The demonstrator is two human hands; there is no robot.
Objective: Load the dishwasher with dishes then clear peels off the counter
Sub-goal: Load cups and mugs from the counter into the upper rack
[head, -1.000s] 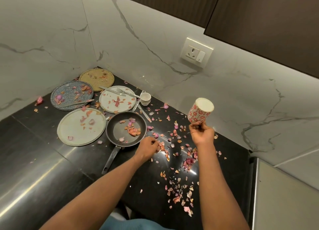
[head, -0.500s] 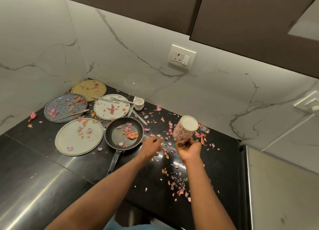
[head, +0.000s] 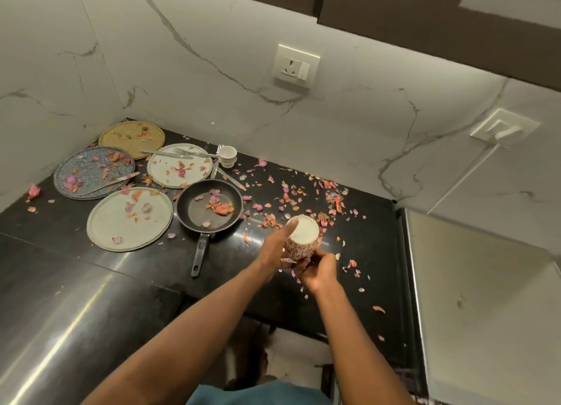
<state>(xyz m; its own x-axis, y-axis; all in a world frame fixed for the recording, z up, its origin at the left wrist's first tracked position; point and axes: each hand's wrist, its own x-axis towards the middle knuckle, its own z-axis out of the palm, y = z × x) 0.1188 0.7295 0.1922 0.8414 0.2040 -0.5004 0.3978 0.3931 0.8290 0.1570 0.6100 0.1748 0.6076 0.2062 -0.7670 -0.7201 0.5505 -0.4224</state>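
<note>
Hand (head: 318, 271) gripping cup (head: 302, 237), four plates (head: 129, 219)

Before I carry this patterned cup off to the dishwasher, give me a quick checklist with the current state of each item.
1. Cup held: ok, right hand grips its base.
2. Left hand supporting: ok, it touches the cup's side.
3. Cup empty: cannot tell, the end facing the camera shows only flat white.
4. Dishwasher open: cannot tell, not in view.
5. Other dishes loaded: not ok, four plates and the frying pan sit on the counter.
6. Peels cleared: not ok, scattered across the counter.
</note>
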